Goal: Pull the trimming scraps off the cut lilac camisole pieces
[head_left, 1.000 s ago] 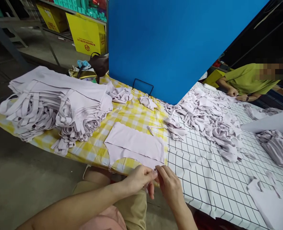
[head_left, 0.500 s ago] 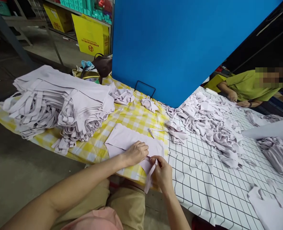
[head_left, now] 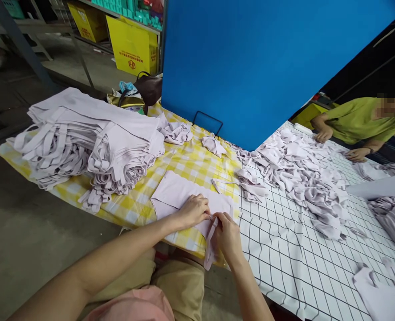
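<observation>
As my right hand [head_left: 228, 232] pinches the narrow lilac fabric strap [head_left: 210, 245], tugging could skew the flat lilac-cloth garment [head_left: 179, 189]; whether my left hand [head_left: 193, 211] grips, I can't tell.

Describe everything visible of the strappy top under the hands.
The pale lilac-grey strappy top looks like thin, smooth fabric, with a slightly wavy far edge and overlapping layers. It lies mostly flat on the yellow-and-white checked tablecloth. The left hand rests on it; the right hand pinches a strap, which dangles at the near edge. Whether the left grips is unclear.
</observation>
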`<state>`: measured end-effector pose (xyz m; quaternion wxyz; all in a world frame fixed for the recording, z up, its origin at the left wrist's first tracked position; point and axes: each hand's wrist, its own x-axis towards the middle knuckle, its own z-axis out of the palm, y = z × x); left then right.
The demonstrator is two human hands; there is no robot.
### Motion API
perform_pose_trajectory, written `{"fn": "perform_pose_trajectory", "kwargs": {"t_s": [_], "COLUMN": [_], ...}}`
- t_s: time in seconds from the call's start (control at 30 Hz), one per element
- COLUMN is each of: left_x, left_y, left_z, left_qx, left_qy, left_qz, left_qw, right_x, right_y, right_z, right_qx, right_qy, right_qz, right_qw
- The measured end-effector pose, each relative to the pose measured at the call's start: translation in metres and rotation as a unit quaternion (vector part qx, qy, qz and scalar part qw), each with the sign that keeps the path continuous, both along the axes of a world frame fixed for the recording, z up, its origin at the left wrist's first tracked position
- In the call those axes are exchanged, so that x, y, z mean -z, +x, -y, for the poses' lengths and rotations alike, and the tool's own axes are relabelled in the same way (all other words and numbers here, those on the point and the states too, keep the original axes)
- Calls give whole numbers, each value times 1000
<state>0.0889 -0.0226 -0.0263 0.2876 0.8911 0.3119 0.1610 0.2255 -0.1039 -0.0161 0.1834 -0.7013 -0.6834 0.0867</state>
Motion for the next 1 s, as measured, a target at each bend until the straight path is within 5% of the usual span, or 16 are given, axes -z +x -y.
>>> {"fn": "perform_pose_trajectory", "kwargs": {"t_s": [0.47, 0.67, 0.77, 0.93, 1.0], "left_x": [0, -2, 0, 5, 5], "left_y": [0, -1, -1, -5, -10], "left_z": [0, 2, 3, 4, 4], "left_qx": [6, 2, 1, 9, 32], "left_qy": [9, 7, 7, 7, 14], "left_qz": [-4, -10, -7, 10, 19], "left_qw": [1000, 1000, 1000, 1000, 999], "right_x": [2, 5, 4, -16, -24], "right_y": [-4, -12, -16, -20, -20], "right_z": [-2, -2, 5, 39, 61], "right_qx": [-19, 39, 141, 163, 145], "right_qy": [17, 45, 7, -127, -143], "right_qz": [22, -132, -336, -647, -665], "right_qw": [999, 989, 931, 734, 718]}}
